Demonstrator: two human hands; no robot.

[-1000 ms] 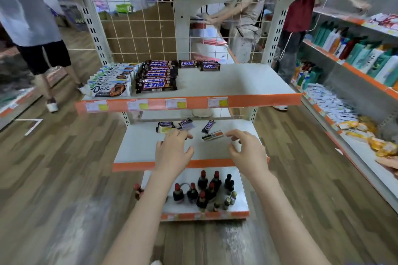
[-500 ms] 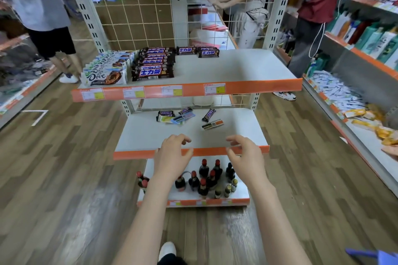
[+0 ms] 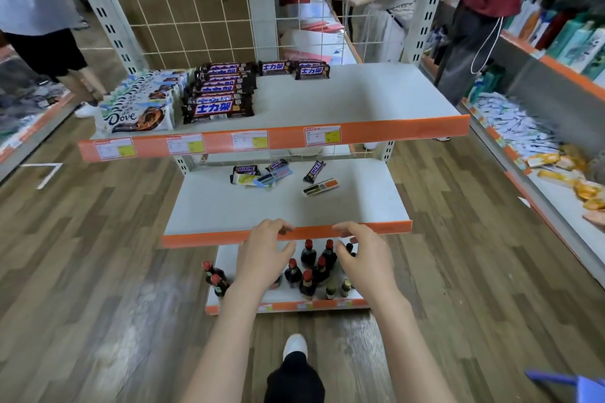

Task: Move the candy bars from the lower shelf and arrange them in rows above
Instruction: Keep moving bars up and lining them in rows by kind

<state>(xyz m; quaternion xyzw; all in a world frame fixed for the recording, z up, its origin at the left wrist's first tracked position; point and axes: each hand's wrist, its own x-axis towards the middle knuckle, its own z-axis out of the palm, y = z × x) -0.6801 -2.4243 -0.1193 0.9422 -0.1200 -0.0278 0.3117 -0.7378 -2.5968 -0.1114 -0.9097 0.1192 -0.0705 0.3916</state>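
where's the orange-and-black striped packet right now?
Head view: the orange-and-black striped packet lies flat on the middle shelf, right of centre, just in front of a lone dark candy bar and apart from both hands.

Left hand (image 3: 262, 253) and right hand (image 3: 363, 255) empty, fingers curled, hovering at orange front lip of lower shelf (image 3: 229, 206). Loose candy bars (image 3: 278, 173) scattered at 12 o'clock from hands. Upper shelf (image 3: 360, 98): stacked bar row (image 3: 219, 88) at 11 o'clock, Dove packs (image 3: 140, 105) left of it.

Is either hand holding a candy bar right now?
No. Both the left hand and right hand are empty, hovering at the lower shelf's orange edge.
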